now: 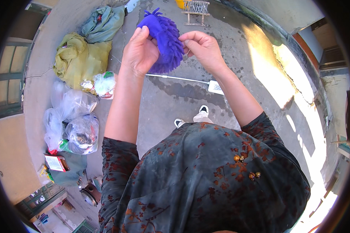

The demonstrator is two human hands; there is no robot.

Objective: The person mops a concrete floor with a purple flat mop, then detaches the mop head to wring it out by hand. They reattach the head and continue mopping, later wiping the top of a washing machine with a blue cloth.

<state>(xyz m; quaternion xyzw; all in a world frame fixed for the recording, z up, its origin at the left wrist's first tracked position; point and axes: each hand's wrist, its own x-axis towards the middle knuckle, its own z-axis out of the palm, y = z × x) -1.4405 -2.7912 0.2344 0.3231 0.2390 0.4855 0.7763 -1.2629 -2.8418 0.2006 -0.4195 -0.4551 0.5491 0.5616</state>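
Observation:
A purple chenille mop cover (167, 43) is held up in front of me, its shaggy strands facing right. My left hand (141, 49) grips its smooth left side, thumb on the front. At its right edge, the thumb and index finger of my right hand (202, 48) pinch some strands. Below, on the concrete, lies a thin white pole (180, 77), partly behind my left forearm. It ends in a flat white mop plate (215, 87), partly covered by my right forearm.
Along the left wall sit a green sack (103, 24), a yellow sack (84, 58) and several clear plastic bags (81, 131). A carton (57, 163) is nearer. At the far end stand a small folding stool (196, 11) and a yellow basin (180, 3). Dark wet patches (189, 93) mark the concrete.

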